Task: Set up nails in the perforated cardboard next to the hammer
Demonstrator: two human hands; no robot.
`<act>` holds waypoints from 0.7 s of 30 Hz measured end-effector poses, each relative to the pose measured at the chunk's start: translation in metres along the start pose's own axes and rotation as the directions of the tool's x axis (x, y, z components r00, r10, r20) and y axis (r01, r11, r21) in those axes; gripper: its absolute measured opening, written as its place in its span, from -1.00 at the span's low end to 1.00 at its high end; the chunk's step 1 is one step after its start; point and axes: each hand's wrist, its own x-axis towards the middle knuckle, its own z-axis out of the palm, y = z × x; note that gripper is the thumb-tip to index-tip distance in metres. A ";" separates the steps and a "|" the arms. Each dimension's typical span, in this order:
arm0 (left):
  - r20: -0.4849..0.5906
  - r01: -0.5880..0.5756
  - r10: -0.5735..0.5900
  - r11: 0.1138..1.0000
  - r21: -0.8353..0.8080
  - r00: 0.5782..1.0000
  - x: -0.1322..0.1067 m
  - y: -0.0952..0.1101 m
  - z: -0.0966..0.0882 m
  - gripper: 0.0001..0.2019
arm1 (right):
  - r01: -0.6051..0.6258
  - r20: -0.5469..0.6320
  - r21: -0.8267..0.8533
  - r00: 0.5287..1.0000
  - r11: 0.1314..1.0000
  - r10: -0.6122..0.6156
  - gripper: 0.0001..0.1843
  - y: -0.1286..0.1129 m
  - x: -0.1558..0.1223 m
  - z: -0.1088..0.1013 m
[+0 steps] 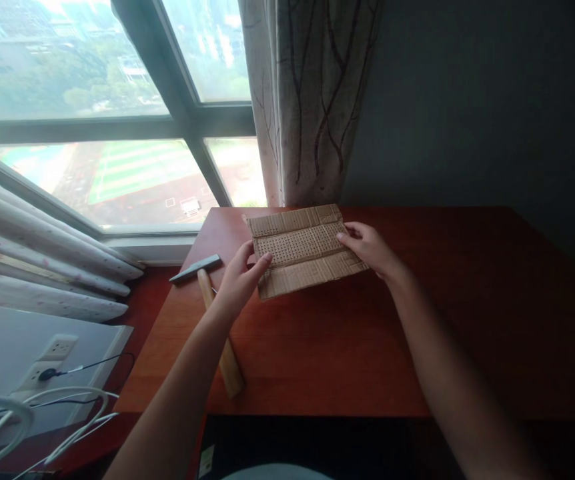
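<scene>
A creased sheet of brown cardboard (301,247), its middle band dotted with rows of small holes, is held up above the table by both hands. My left hand (241,273) grips its left edge, thumb on top and fingers underneath. On the opposite edge, my right hand (366,247) pinches the sheet the same way. Beside my left forearm lies a hammer (232,373) with a wooden handle and a grey metal head; my left wrist and forearm cover part of the handle.
The reddish-brown wooden table (337,360) stretches to the right along a dark wall. A window (132,173) and curtain (312,100) stand behind it. At lower left are a wall socket (60,348), a dark plug (47,375) and looped white cables (102,400).
</scene>
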 end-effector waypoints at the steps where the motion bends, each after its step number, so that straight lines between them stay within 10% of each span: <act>1: -0.015 0.006 -0.006 0.999 -0.045 1.000 0.000 -0.001 -0.001 -0.47 | -0.015 0.008 0.033 1.000 0.999 0.014 -0.65 -0.002 0.001 0.003; 12: -0.013 0.226 -0.242 0.922 -0.315 0.970 0.001 -0.008 -0.003 -0.52 | -0.283 0.236 0.418 0.951 0.863 0.198 -0.80 -0.003 -0.003 0.037; 21: -0.090 0.206 -0.229 0.956 -0.210 0.969 0.049 -0.005 -0.072 -0.56 | -0.282 0.199 0.535 0.958 0.796 0.206 -0.96 -0.015 0.047 0.113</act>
